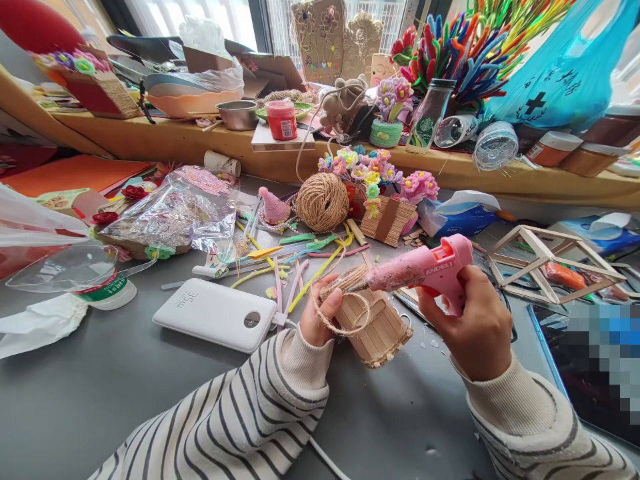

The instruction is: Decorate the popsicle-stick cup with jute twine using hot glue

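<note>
My left hand [323,313] is closed on a small craft piece of wooden sticks [377,327], tilted above the grey table, with twine along its lower edge. A loose loop of twine [369,313] hangs over the sticks by my thumb. In my right hand [477,323] is a pink hot glue gun [425,267], my fingers wrapped round its handle. Its nozzle points left, close to the twine-wrapped upper end of the piece. Whether the nozzle touches the twine I cannot tell.
A white power bank [215,313] with a cable lies left of my left hand. Behind are a twine ball [323,202], scattered pipe cleaners [320,273] and a bundle of sticks [387,220]. To the right stand a wooden stick frame [555,257] and a tablet-like device [565,360].
</note>
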The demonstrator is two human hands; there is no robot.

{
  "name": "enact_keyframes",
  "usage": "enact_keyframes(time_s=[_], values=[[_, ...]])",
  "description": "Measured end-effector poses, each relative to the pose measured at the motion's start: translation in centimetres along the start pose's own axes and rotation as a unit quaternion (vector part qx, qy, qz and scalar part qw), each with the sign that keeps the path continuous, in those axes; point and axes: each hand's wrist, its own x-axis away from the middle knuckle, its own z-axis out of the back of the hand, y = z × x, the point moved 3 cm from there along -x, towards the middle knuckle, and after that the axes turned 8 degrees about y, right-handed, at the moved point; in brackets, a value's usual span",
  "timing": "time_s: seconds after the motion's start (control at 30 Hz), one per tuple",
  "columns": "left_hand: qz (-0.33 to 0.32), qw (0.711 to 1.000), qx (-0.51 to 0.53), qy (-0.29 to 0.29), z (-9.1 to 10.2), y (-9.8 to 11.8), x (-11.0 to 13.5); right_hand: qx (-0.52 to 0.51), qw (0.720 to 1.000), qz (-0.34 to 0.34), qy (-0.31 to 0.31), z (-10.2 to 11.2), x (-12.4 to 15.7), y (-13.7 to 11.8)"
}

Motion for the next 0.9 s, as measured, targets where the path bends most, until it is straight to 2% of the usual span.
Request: enact_keyframes(time_s=[0.27,0.43,0.8,0.9], values=[[0.046,0.998,-0.026,-0.042,-0.3,0.7,0.4,-0.011,1.0,0.008,0.007,0.0,-0.1,0.3],[0.021,0.998,-0.032,-0.047,-0.5,0.9,0.2,0.007,1.0,0.018,0.017,0.2,-0.4,0.4],[0.008,0.999,-0.039,-0.037,-0.9,1.1,0.5,0.004,1.0,-0.013,-0.015,0.1,-0.5,0.6],[0.01,0.999,-0.034,-0.031,-0.8,1.1,0.5,0.007,1.0,0.004,0.0,0.2,-0.5,0.5]])
